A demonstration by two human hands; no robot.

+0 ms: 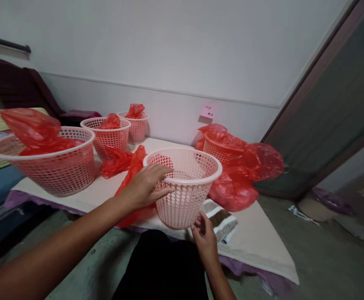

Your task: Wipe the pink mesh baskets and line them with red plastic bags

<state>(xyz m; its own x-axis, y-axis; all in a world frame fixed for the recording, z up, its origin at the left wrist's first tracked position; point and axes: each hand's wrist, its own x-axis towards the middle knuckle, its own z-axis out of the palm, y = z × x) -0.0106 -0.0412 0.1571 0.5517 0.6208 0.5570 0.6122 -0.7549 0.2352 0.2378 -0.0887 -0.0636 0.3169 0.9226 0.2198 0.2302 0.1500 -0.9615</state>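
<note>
A pale pink-white plastic basket (185, 200) with a perforated wall is in front of me, tilted slightly. My left hand (150, 183) grips its rim on the left, fingers over the edge and thumb outside. Low on the right, my right hand (204, 233) has curled fingers at the basket's bottom edge; part of them is hidden. Red plastic bags (132, 164) lie crumpled to the left of this basket. On its right is a striped cloth (221, 221), folded on the table. Behind the cloth stands another basket (222, 150) wrapped in a large red plastic bag (235, 187).
Three similar baskets stand to the left, a large near one (66, 175), a middle one (113, 139) and a far one (137, 130), each with red plastic inside. A white-covered table (266, 246) bears them. A pink note (207, 111) is on the wall behind.
</note>
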